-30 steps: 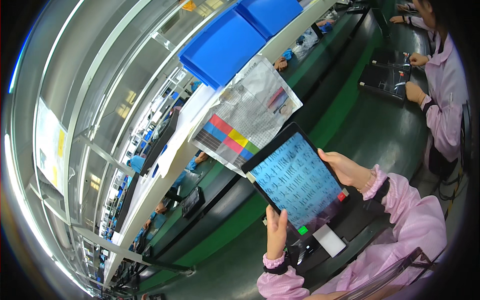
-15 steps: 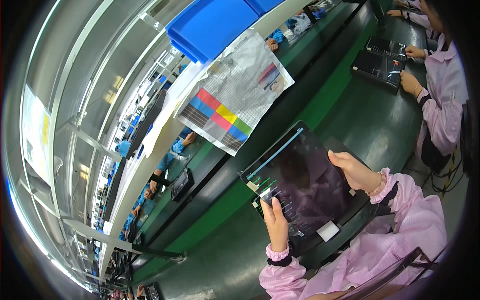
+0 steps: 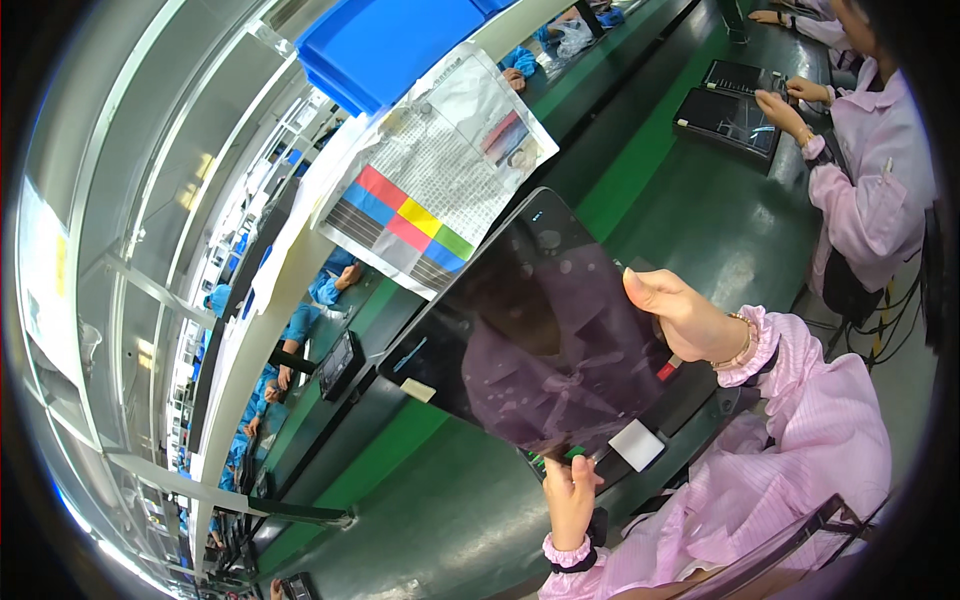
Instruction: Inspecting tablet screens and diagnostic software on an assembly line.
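Observation:
A large black tablet [image 3: 540, 330] is held up at a tilt, its glossy screen mostly dark with reflections and a few small lit marks near the corners. My right hand [image 3: 685, 315] grips its right edge, thumb on the front and fingers behind. My left hand [image 3: 570, 500] is closed at the lower edge, thumb in front; its other fingers are partly hidden. A cream tab [image 3: 418, 390] sticks out at the left corner, and a white tab [image 3: 637, 445] shows at the lower edge. Under the tablet, green lit text shows on a mostly hidden dark surface.
A dark green work line [image 3: 400, 500] runs diagonally past me. Ahead, a printed colour sheet [image 3: 440, 180] hangs from a shelf beneath a blue bin [image 3: 390, 50]. At right, a co-worker in pink [image 3: 870, 180] handles black tablets [image 3: 730, 125]. Across, co-workers in blue sleeves work.
The tablet has tilted and moved up and left. Its screen text has gone, leaving mostly dark glass. My left hand has shifted from the left side down to the lower edge.

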A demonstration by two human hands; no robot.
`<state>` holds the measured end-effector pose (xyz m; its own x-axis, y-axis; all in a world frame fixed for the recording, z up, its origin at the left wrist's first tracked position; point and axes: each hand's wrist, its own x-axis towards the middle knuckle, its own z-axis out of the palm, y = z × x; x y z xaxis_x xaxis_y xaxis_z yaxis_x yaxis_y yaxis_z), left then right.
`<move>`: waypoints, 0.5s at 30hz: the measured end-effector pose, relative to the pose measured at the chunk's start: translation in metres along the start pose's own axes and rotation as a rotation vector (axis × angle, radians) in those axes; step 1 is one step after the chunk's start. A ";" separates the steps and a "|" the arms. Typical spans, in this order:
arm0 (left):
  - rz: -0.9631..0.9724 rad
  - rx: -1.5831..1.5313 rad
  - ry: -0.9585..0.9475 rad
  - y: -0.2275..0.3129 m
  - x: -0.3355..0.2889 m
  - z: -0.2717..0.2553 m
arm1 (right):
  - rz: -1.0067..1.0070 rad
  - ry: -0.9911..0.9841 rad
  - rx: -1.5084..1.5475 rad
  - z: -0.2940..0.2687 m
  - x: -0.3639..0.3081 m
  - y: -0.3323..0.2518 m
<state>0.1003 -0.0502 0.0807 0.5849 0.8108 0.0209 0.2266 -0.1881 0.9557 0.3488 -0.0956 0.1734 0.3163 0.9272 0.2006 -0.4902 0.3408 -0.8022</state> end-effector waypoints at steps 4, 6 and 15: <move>-0.075 -0.281 0.077 0.005 -0.004 0.006 | -0.001 -0.031 -0.064 0.004 -0.003 -0.005; -0.116 -0.392 0.071 0.010 -0.003 0.007 | -0.016 -0.051 -0.117 -0.002 -0.001 -0.001; -0.080 -0.462 0.054 0.007 -0.001 0.011 | -0.054 -0.003 -0.044 0.014 0.002 -0.011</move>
<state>0.1095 -0.0583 0.0842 0.5356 0.8427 -0.0541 -0.1088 0.1324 0.9852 0.3436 -0.0950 0.1903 0.3383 0.9084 0.2457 -0.4364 0.3828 -0.8143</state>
